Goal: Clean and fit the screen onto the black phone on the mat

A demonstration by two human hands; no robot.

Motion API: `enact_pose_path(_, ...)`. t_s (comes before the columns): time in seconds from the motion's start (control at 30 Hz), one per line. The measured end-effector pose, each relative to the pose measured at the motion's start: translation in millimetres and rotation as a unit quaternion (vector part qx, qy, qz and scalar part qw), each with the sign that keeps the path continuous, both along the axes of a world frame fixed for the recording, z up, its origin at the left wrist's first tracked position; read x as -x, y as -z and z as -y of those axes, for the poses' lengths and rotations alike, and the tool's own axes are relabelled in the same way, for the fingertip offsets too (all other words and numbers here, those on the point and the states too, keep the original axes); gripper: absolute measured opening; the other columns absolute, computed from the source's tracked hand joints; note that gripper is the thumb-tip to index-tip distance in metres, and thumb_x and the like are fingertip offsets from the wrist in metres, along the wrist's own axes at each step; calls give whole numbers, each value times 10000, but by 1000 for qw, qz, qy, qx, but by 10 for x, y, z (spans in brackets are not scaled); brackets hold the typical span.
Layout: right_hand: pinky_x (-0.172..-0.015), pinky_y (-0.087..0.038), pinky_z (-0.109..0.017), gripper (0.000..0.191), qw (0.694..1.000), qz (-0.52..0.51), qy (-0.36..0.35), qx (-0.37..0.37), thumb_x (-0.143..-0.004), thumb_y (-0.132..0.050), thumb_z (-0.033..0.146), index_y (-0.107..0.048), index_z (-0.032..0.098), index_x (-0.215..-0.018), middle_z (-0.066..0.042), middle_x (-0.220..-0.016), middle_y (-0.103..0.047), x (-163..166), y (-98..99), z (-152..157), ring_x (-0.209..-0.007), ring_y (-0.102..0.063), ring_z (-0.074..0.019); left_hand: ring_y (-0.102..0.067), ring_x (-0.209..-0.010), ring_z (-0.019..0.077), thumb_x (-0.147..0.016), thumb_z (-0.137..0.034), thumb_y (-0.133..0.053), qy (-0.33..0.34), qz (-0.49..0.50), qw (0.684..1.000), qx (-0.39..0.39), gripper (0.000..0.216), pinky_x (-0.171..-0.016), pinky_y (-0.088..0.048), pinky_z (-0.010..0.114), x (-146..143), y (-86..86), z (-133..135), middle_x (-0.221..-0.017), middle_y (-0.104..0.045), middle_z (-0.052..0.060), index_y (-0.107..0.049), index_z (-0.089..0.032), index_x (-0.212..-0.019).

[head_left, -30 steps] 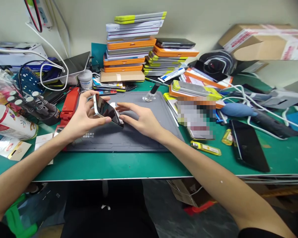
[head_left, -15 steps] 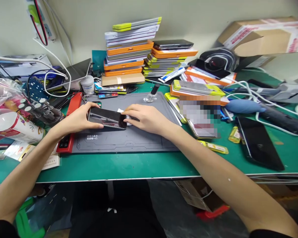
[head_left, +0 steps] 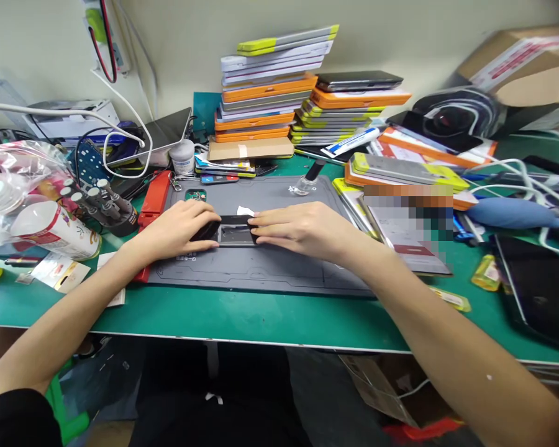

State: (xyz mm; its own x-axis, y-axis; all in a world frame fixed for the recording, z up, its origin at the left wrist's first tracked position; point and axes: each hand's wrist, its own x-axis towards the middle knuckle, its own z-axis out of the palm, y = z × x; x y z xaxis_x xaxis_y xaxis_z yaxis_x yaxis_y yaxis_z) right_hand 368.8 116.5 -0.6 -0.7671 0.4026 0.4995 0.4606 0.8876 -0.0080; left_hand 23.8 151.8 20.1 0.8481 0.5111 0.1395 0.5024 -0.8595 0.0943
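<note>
Hands: two, both bare; the left hand (head_left: 184, 228) was curled narrow on the phone's 9 o'clock end, thumb along the near side, and the right hand (head_left: 302, 230) was closed on its 3 o'clock end, fingers together.
Phone: one dark, glossy, rectangular phone (head_left: 235, 234), between the hands, low over the dark grey rectangular mat (head_left: 270, 270); whether it touched the mat, I could not tell.
Change: a second earlier it sat steeply tilted in the left hand; now it lay flatter, lengthwise along the desk (head_left: 279, 316), the right hand further over its end.
Meaning: the hold looked squarer and steadier, probably suited to careful work at the ends.
Scrap: one small white scrap (head_left: 245, 211), 12 o'clock from the phone, just beyond it.
Bottle: one clear glass bottle with a black cap (head_left: 307, 183), 2 o'clock, standing on the mat.
Board: one small green board (head_left: 196, 195), between 10 and 11 o'clock.
Stacks: two, a tall pile of orange, white and grey flat boxes (head_left: 256, 93) at 12 and a shorter yellow-and-grey pile (head_left: 340, 118) near 1.
Screwdrivers: at least four grey-handled screwdrivers (head_left: 105, 194), past 9; exact count unclear.
Slab: one large black glossy slab (head_left: 538, 285), just past 3.
</note>
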Motion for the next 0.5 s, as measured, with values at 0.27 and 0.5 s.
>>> enact_pose_path(0.27,-879,-720,-334,277,998,29,2,-51,-1199,-620,234,-881,174,-1129,-31,-1181,-908,25,-21,62,-1089,-892,-241,-791,-1367,330,-1203,-499,-575,89,16,988,-123,494,-1203,-644,478,27,71,17,-1545,-768,173,-773,-115,-1443)
enact_pose_path(0.5,-847,-716,-347,265,997,47,9,-56,-1190,-632,221,-883,171,-1122,-49,-1186,-907,53,-36,99,-1038,-894,-236,-804,-1362,319,-1194,-455,-605,103,31,984,-143,457,-1179,-668,452,8,63,30,-1486,-796,171,-805,-107,-1412)
